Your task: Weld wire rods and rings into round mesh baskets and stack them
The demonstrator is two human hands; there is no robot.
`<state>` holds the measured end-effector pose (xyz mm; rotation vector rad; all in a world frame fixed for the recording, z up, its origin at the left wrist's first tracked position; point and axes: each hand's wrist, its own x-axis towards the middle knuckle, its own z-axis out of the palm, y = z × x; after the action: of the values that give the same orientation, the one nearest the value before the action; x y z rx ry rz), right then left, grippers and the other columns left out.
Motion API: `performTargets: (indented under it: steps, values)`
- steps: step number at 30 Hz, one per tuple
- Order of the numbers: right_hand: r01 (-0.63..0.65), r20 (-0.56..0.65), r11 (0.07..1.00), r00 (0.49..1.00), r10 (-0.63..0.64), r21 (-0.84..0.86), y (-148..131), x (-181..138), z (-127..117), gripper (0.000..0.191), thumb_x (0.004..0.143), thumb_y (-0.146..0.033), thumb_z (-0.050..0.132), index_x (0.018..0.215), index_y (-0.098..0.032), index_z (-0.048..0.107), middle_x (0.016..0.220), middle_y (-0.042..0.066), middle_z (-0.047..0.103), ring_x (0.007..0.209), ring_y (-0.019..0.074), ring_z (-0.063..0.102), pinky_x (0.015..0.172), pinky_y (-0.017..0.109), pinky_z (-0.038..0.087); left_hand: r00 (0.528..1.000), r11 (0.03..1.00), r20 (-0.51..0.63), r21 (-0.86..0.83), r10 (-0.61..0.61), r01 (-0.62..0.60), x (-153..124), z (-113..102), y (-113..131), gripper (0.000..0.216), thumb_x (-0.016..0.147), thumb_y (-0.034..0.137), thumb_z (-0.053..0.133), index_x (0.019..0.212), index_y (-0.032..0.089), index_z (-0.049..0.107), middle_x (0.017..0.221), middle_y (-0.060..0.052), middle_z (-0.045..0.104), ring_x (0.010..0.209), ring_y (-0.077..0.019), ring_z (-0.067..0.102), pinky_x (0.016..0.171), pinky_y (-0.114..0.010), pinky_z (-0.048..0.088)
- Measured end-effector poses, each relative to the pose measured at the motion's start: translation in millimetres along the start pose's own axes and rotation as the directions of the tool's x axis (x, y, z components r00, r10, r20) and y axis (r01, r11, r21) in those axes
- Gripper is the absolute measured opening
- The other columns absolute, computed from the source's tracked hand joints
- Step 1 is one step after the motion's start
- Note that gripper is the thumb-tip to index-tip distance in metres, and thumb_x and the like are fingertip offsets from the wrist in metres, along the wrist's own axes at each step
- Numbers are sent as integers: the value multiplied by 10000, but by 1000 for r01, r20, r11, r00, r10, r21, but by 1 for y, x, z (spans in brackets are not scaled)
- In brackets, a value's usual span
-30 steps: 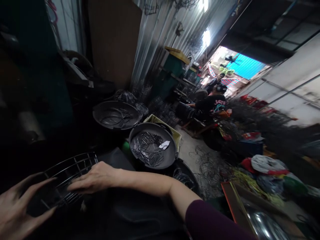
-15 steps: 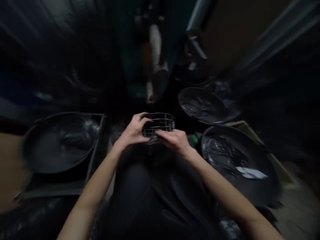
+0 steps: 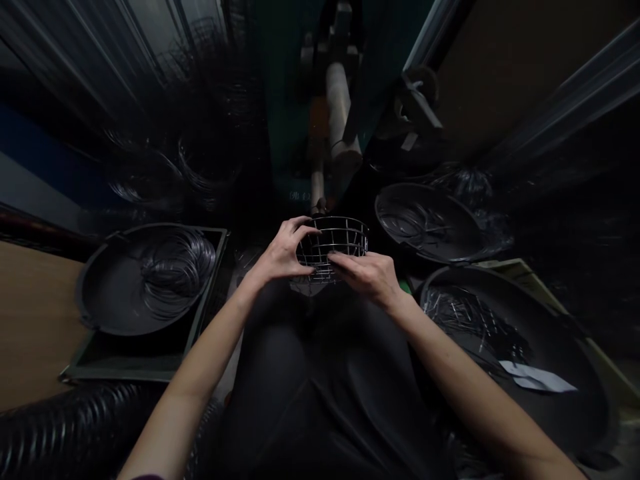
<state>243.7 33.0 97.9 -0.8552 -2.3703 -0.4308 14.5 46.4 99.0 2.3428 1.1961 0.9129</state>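
Observation:
Between my hands, above my knees, is a small round wire basket [image 3: 345, 235] of thin shiny bars. My left hand [image 3: 286, 250] grips its left side, with fingers curled over the top and the thumb lower down. On the right, my right hand [image 3: 367, 272] pinches the near side, fingers pressed against the wires. Just beyond the basket's far rim sits the tip of a metal rod on a machine [image 3: 319, 187]. Exactly what the right fingertips hold is partly hidden.
At left, a dark basin [image 3: 107, 290] holds wire rings [image 3: 180, 270] on a green-edged stand. To the right, one basin [image 3: 555, 340] contains short wire pieces and white paper [image 3: 537, 377]; another basin [image 3: 450, 210] behind it holds wire rings. A ribbed black hose [image 3: 75, 427] lies lower left.
The whole view has shifted, so the scene, hands and basket appear farther right, and the picture is sharper. Both hands keep the same hold on the wire basket.

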Motion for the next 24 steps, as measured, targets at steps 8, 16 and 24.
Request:
performTargets:
  steps: [8,16,24]
  values:
    - [34,-6,999,999,-34,-16,10,14,0,168,910,-288,556,983,-250,703,913,-38,736,590,55,634,518,208,360,1000,1000,1,1,-16,16,10,-6,-2,670,579,212,784,1190,204,509,1339,-122,385,1259,-301,388,1059,-481,391]
    - [-33,94,998,995,37,-47,17,26,4,198,913,-344,546,1000,-281,711,894,-42,738,591,66,634,525,215,369,999,999,3,-3,-38,38,23,-9,-13,684,559,225,788,1187,200,518,1321,-118,401,1239,-302,406,1052,-479,399]
    - [-56,110,998,992,59,-23,24,36,9,209,911,-355,550,1013,-273,713,852,-36,740,582,82,630,527,215,355,1000,1000,11,-7,-20,20,34,-13,-25,674,555,245,793,1173,193,531,1279,-112,430,1223,-288,428,1056,-454,396]
